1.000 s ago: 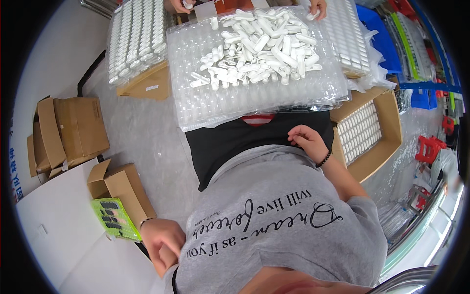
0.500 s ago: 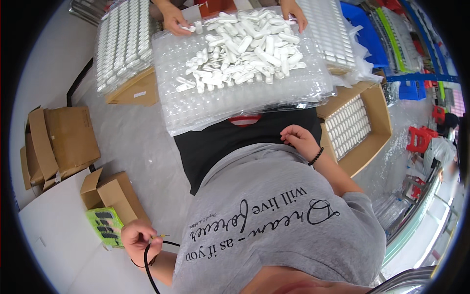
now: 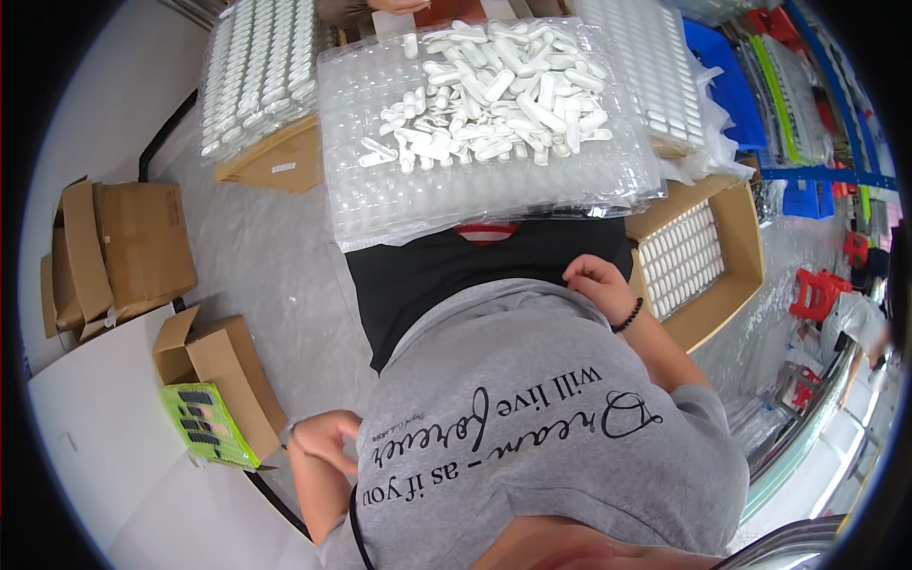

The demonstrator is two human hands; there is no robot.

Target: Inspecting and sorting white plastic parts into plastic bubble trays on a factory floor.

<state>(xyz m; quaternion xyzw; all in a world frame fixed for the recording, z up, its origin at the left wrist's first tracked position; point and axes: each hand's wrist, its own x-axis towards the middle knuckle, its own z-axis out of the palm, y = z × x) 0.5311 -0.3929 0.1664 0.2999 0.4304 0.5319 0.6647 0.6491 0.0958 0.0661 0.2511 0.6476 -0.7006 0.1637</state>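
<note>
A clear plastic tray heaped with white plastic pieces fills the space ahead. Left of the tray, stacked filled trays on a cardboard box block passage; below them, bare wrapped tabletop lies open. Right of the tray, an open carton blocks the way. Another person's hand sits beyond the tray.

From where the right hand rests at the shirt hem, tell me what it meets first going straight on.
The right hand points toward the clear blister tray heaped with white plastic pieces. It would probably meet the tray's near edge first, though depth is unclear.
</note>
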